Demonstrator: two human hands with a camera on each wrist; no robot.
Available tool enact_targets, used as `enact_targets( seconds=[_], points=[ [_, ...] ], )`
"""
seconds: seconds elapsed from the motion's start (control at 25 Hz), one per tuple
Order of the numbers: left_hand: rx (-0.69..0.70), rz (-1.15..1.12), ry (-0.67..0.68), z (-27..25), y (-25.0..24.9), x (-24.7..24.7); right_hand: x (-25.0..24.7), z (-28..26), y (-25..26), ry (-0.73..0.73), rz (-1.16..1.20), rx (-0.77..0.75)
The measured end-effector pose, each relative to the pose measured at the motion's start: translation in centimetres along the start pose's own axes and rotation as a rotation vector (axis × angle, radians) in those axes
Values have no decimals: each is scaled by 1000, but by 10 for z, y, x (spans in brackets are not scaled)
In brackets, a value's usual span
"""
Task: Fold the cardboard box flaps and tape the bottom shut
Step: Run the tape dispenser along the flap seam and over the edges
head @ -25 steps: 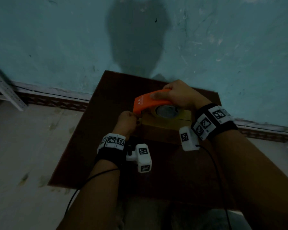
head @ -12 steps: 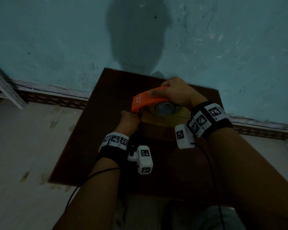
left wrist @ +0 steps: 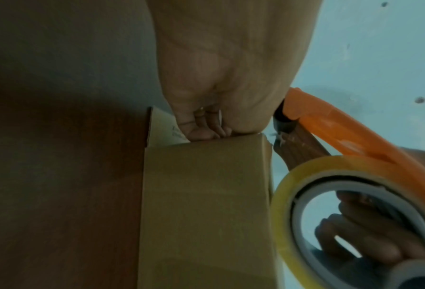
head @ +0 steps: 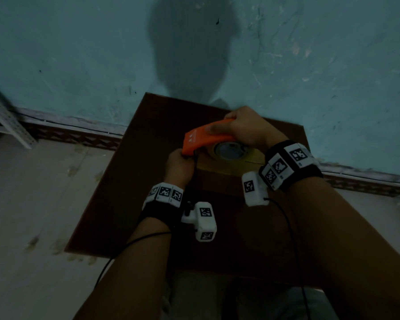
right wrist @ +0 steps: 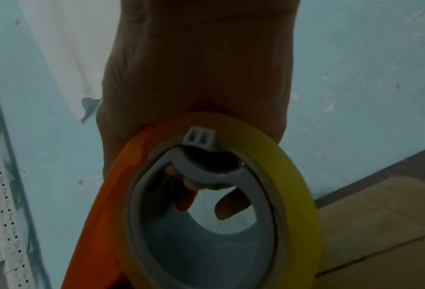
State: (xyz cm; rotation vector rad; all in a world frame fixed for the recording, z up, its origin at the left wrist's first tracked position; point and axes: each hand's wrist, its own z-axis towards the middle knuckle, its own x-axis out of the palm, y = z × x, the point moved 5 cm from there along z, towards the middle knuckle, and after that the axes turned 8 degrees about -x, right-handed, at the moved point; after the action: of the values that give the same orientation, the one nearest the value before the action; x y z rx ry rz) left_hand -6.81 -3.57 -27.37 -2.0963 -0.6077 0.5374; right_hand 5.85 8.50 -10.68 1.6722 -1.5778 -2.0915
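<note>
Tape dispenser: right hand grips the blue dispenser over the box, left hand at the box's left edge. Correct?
Not quite: the tape dispenser is orange, not blue, as the head view shows. The rest stands: the right hand grips it over the cardboard box, and the left hand is at the box's left edge.

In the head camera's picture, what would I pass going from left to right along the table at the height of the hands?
Bare dark brown wooden table → left hand → orange plastic tape dispenser → yellowish roll of clear tape → right hand.
</note>
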Motion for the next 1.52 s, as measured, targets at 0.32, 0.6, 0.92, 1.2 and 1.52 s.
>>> enact_targets(
  seconds=[0.32, 0.6, 0.92, 1.2, 1.52],
  points=[
    [94, -260, 371, -27, -21, -1, -2, -1, 1, 1, -20, 8],
    [283, -119, 544, -34, -13, 24, -1, -1, 1, 12, -2, 24],
    [383, -105, 304, -33, -5, 30, -1, -1, 0, 41, 18, 44],
    [335, -124, 324, -36, -4, 29, -8, -2, 3, 100, -69, 30],
    [346, -75, 293, -35, -7, 27, -24, -8, -6, 129, -202, -15]
  ],
)
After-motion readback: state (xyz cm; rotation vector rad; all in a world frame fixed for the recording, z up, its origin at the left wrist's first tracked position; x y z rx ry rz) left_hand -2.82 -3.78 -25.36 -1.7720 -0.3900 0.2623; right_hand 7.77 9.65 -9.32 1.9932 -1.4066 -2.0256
